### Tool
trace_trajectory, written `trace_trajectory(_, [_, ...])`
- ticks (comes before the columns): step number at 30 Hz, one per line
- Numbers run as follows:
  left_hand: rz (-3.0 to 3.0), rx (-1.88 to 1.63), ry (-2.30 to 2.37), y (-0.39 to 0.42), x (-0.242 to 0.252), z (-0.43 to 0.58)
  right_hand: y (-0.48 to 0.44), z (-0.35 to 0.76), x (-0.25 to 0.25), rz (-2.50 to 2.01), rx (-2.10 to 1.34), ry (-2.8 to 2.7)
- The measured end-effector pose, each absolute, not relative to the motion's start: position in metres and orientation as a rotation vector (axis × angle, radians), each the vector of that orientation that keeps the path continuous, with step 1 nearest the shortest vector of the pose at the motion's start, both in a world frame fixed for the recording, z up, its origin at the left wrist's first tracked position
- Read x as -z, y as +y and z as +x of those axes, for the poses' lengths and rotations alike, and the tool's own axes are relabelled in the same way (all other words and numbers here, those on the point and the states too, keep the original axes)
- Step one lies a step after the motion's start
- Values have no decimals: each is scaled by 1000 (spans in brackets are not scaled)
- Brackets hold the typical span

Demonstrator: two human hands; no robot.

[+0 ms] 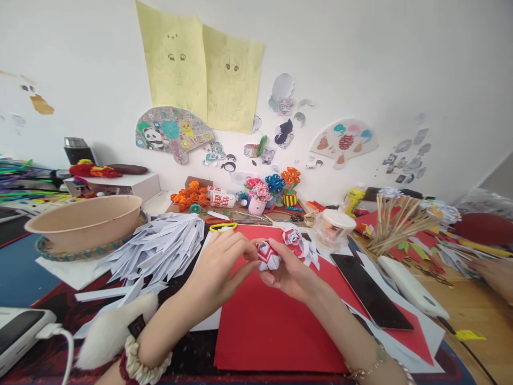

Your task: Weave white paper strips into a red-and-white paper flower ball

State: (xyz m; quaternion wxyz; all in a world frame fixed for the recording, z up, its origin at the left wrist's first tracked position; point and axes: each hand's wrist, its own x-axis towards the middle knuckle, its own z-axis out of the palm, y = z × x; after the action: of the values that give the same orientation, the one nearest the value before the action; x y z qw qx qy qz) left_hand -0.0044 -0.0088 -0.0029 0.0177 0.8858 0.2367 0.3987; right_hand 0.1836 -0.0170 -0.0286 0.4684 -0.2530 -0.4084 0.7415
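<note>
Between my two hands is a small folded paper ball (268, 256), white with red stripes. My right hand (290, 270) cups it from the right, with the thumb along its upper side and fingers beneath. My left hand (224, 262) presses its fingertips against the ball's left side. Both hands hover over a stack of red paper (276, 331). Just behind my right hand lie red-and-white folded paper pieces (302, 246). Yellow-handled scissors (223, 227) rest beyond my left hand.
A heap of white paper strips (160, 248) and a beige basin (86, 222) stand left. At right are a black phone (371, 289), a white power bank (412, 286), a clear tub (334, 227) and wooden sticks (395, 224). Another person's hand (495, 275) shows at the right edge.
</note>
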Motion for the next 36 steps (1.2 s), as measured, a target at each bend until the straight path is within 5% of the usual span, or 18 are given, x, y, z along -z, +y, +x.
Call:
trace_trajectory(21, [3219, -1718, 786, -19, 14, 1, -20, 168, 28, -586, -1733, -792])
trace_trajectory(36, [2916, -1842, 788, -21, 9, 3, -20, 173, 28, -558, -1714, -821])
